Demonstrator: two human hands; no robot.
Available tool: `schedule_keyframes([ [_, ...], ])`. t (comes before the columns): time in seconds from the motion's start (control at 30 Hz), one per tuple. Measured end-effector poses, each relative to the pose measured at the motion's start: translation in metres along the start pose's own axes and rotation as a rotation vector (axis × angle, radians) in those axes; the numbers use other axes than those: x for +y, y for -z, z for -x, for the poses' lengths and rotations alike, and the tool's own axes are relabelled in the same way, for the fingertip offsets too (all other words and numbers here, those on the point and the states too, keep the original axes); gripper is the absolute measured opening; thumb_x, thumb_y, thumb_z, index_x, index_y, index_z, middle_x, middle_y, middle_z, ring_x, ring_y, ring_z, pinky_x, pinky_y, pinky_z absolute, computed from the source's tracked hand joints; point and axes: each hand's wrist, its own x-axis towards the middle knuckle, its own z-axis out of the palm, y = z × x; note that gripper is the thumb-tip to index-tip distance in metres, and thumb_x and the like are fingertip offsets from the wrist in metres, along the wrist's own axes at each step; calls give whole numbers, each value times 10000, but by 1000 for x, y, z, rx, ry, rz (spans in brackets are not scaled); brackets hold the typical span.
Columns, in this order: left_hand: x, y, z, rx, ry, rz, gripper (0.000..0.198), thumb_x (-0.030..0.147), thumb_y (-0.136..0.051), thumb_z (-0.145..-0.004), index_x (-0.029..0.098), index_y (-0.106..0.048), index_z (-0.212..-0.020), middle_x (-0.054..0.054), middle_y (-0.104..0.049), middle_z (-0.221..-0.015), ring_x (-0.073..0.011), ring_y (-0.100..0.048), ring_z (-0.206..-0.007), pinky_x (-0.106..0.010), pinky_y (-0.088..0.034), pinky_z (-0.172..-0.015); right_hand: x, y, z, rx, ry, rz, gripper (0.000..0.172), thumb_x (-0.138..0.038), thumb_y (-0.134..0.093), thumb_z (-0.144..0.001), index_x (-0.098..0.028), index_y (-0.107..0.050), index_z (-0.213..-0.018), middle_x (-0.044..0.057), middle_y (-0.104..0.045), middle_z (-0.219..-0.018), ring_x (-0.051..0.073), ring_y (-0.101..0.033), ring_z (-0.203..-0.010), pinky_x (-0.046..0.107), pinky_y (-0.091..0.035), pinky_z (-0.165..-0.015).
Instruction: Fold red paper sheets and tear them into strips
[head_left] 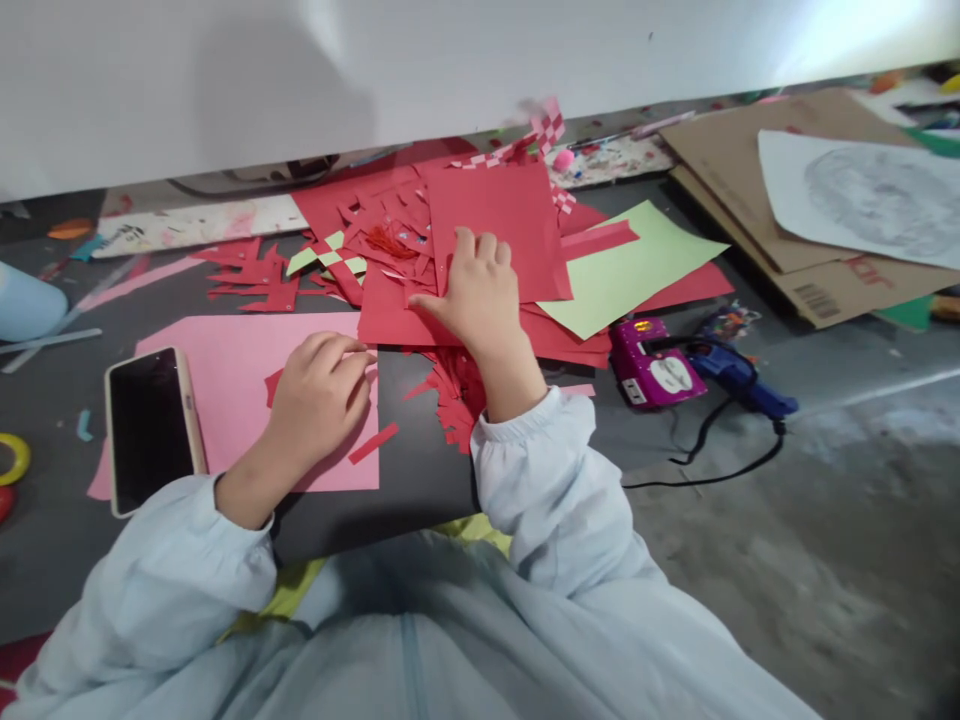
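Note:
My right hand lies with thumb and fingers spread on a red paper sheet, near its lower left part. Beneath it are more red sheets and cut red pieces. My left hand rests over a pink sheet, its fingers bent and slightly apart, with nothing visible held in them. A small piece of red paper shows beside that hand, and a narrow red strip lies at the sheet's right edge. A pale green sheet sits right of the red stack.
A phone overlaps the pink sheet's left side. A blue cup stands at the far left. To the right are a purple box, a blue glue gun with a cable, and cardboard under a drawing. Cut red scraps lie behind.

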Motion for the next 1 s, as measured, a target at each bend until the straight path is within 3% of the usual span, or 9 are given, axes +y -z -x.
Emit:
schedule_keyframes([
  [0.13, 1, -2, 2, 24, -26, -16, 156, 193, -546, -902, 139, -681, -961, -115, -685, -992, -254, -574, -977, -420, -515, -881, -2, -8, -2, -12, -85, 38, 569, -125, -551, -827, -21, -416, -1369, 267, -517, -1300, 343, -527, -1170, 431, -473, -916],
  [0.23, 1, -2, 4, 24, -25, 5, 155, 183, -543, -900, 142, -683, -954, -115, -688, -1001, -252, -579, -976, -418, -517, -870, 7, -4, -5, -4, -144, 8, 465, -15, -425, -795, -29, -502, -1254, 257, -608, -1171, 310, -620, -1041, 443, -477, -889],
  [0.33, 2, 0, 5, -8, -2, 27, 175, 181, -522, -904, 136, -682, -960, -125, -693, -1015, -254, -585, -975, -427, -513, -882, 20, 9, -9, 110, -183, -91, 443, -27, -366, -805, -77, -543, -1208, 222, -666, -1063, 319, -634, -1033, 501, -454, -914],
  [0.47, 4, 2, 5, -42, 40, 52, 186, 191, -507, -908, 184, -686, -959, -101, -703, -1015, -254, -604, -977, -445, -514, -893, 33, 30, -8, 348, -231, -259, 427, -93, -357, -826, -179, -527, -1208, 175, -639, -1186, 293, -592, -1135, 508, -424, -972],
  [0.57, 3, 3, 4, -37, 89, 93, 195, 202, -497, -913, 191, -684, -965, -95, -704, -990, -251, -613, -976, -446, -514, -897, 31, 39, -5, 386, -173, -321, 404, -119, -368, -841, -210, -529, -1199, 146, -625, -1241, 256, -588, -1158, 466, -424, -997],
  [0.73, 0, 9, 2, -13, 275, 244, 314, 200, -426, -924, 149, -595, -1184, -95, -712, -1022, -230, -633, -996, -417, -516, -907, 5, 33, 5, 202, 139, -446, 355, -108, -428, -843, -200, -597, -1140, 105, -685, -1170, 208, -624, -1115, 370, -443, -1002],
  [0.87, -3, 14, -1, -6, 448, 387, 482, 209, -420, -924, 205, -413, -1406, -69, -703, -1108, -189, -669, -993, -367, -545, -871, -15, 27, 13, 54, 385, -527, 327, -96, -453, -836, -159, -649, -1091, 84, -720, -1112, 195, -666, -1021, 306, -478, -899],
  [1.0, -9, 17, -2, 11, 510, 444, 567, 220, -411, -923, 260, -319, -1481, -62, -684, -1179, -177, -673, -1029, -300, -565, -783, -24, 27, 19, -166, 542, -561, 343, -77, -449, -822, -160, -671, -1069, 63, -736, -1059, 190, -670, -995, 281, -463, -853],
])
